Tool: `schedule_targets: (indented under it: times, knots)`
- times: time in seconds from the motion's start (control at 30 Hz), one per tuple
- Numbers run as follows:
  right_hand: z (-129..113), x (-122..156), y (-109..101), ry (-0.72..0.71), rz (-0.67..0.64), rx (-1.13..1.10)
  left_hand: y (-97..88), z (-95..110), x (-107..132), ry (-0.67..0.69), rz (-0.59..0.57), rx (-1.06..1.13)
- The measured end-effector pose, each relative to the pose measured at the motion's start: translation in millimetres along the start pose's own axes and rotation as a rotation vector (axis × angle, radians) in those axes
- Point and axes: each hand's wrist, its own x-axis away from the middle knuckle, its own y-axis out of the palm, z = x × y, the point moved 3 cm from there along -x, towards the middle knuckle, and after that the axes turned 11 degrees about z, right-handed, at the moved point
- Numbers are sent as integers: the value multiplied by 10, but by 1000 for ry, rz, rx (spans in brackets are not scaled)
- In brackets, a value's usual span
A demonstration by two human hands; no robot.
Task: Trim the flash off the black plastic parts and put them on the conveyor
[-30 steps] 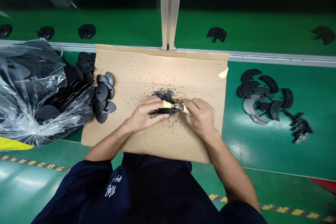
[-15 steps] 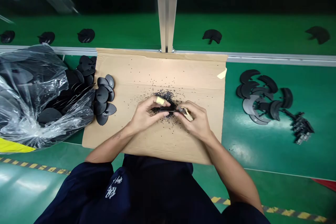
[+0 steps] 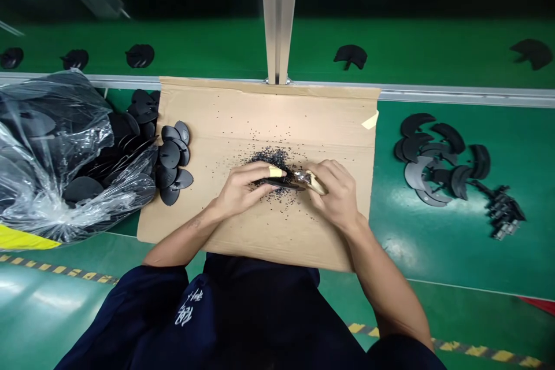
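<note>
Pinched between the fingers and thumb of my left hand [image 3: 240, 185] is a thin black oval plastic disc [image 3: 288, 185], seen nearly edge-on. Yellow tape [image 3: 274, 171] wraps one left finger. My right hand [image 3: 336, 191] is closed around a small metal hand tool [image 3: 314, 182] with a pale yellowish handle; its exact kind is unclear. The tool's metal end is close above the disc's right part, and I cannot tell whether they touch. Beneath both hands, a heap of tiny black bits [image 3: 271, 157] lies scattered over the cardboard sheet [image 3: 243, 225].
Left of the hands, several black oval discs [image 3: 169, 154] overlap on the cardboard, beside a clear plastic bag [image 3: 47, 185] full of more discs. On the green table to the right lie curved black pieces [image 3: 418, 173] and a cluster of small dark parts [image 3: 505, 211]. A metal post [image 3: 280, 23] rises behind.
My right hand has moved slightly right, with the tool drawn back from the disc. The disc has turned and shows more of its length.
</note>
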Motion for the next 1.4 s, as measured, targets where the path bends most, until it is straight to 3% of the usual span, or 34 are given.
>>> schedule_targets:
  times: [0.13,0.33,0.7,0.93,1.2,1.3,1.4]
  knots:
    - [-1,20,38,-98,-67,133,11,37,-9,-47,20,35]
    - [-16,29,37,-128,-95,198,7,48,-11,-36,17,56]
    - [-100,-3,9,-270,-31,432,4,55,-1,15,-8,62]
    - [-54,41,41,-186,-17,369,-22,87,-29,25,-18,13]
    - [-68,26,85,-225,-73,454,-55,113,-61,206,-128,-214]
    - [-55,27,99,-174,-97,386,-126,86,-62,252,-153,-301]
    - [-34,18,92,-70,-87,180,-202,71,-52,244,-127,-335]
